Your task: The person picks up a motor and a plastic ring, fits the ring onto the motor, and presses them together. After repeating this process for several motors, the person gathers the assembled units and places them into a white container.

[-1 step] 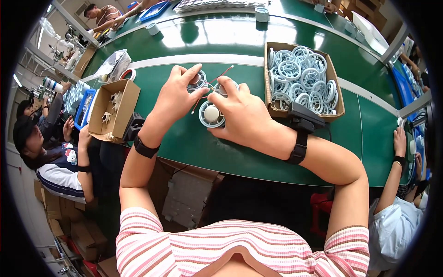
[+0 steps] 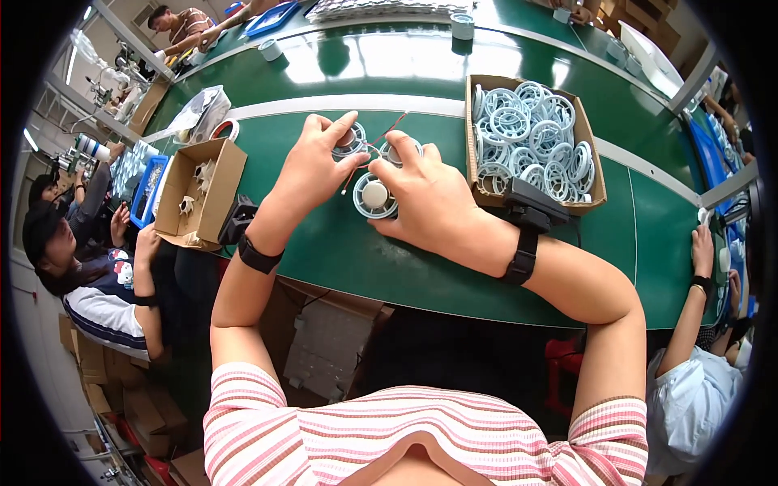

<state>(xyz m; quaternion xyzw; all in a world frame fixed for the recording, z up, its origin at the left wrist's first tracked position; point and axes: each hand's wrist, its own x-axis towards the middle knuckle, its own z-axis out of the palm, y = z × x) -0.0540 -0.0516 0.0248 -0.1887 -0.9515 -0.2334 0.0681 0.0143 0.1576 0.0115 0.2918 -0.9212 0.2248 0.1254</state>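
Observation:
My left hand (image 2: 314, 158) pinches a round light-blue ringed part (image 2: 350, 139) between thumb and fingers. My right hand (image 2: 442, 198) curls over two more such parts. Its index finger lies across the upper one (image 2: 412, 148). The thumb and other fingers close round the near one, which has a white domed centre (image 2: 375, 194). Thin red wires (image 2: 395, 123) cross between the parts, and a small white connector (image 2: 344, 192) hangs at one end. My fingers hide some of where the wires join the parts.
An open carton of light-blue rings (image 2: 531, 134) stands to the right. On the left are a carton with small off-white pieces (image 2: 219, 182), a tape roll (image 2: 231, 130) and a blue tray (image 2: 148, 190). A dark device (image 2: 535, 202) sits by my right wrist. Other people sit at both sides.
Both hands and the ringed parts have shifted very slightly to the right. The small connector has swung a little. The grip looks the same.

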